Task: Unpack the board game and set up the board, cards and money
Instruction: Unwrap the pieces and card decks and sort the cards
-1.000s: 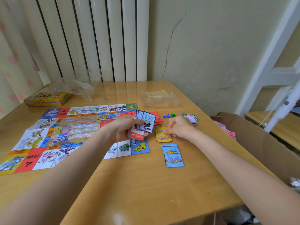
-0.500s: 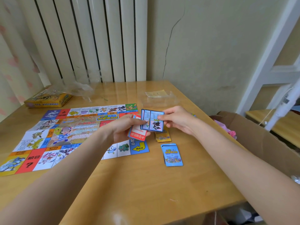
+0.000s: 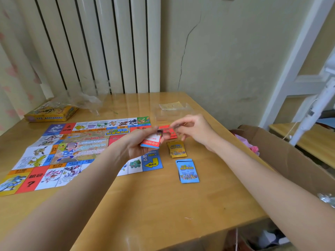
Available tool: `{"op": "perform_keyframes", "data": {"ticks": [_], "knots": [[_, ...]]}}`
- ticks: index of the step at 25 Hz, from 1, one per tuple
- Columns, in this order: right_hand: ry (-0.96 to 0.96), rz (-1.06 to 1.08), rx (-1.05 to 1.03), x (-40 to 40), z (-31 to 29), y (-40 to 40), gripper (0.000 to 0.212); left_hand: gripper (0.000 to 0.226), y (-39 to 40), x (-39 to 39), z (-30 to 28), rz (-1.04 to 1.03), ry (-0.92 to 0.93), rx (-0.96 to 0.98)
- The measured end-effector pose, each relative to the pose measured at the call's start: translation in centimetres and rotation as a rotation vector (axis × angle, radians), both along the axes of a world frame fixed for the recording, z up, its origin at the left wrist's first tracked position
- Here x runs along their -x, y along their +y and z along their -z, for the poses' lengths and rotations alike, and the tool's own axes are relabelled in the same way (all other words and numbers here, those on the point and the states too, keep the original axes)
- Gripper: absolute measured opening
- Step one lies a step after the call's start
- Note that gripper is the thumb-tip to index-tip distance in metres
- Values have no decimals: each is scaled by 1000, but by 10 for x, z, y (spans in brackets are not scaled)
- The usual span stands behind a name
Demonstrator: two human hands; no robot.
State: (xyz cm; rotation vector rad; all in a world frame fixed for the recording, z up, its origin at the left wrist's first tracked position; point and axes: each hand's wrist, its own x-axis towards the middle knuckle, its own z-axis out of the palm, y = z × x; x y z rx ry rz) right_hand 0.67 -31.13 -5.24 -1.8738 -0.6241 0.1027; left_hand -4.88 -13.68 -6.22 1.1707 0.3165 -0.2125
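At frame centre my left grip [image 3: 143,142] holds the card stack [image 3: 151,142]; my right grip [image 3: 192,129], just right, pinches one blurred card [image 3: 169,128].

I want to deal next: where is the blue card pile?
The blue card pile lies on the table, right of the board's arrow corner, just nearer than the yellow pile.

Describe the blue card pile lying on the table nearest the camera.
The blue card pile is a small, slightly uneven stack of glossy cards, lying flat on the wooden table just right of the game board's blue arrow corner. Its top card shows yellow lettering above cartoon creatures. Neither hand touches it; the yellow pile lies just behind it.
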Motion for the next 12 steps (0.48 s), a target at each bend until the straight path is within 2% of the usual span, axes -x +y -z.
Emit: {"op": "perform_keyframes", "data": {"ticks": [2, 4, 8, 12], "knots": [[21, -96, 92, 4, 1, -2, 26, 7, -1, 0, -1, -93, -26, -49], [79, -136, 126, 5, -2, -6, 30, 17, 2, 1, -1, -118, -80, -154], [232, -6, -40, 9, -11, -8, 22, 24, -1, 6, -3, -80, -191, -264], [221, -15, 124, 8, -11, -11, 18, 21, -15, 10, -6, 24, -241, -431]]}}
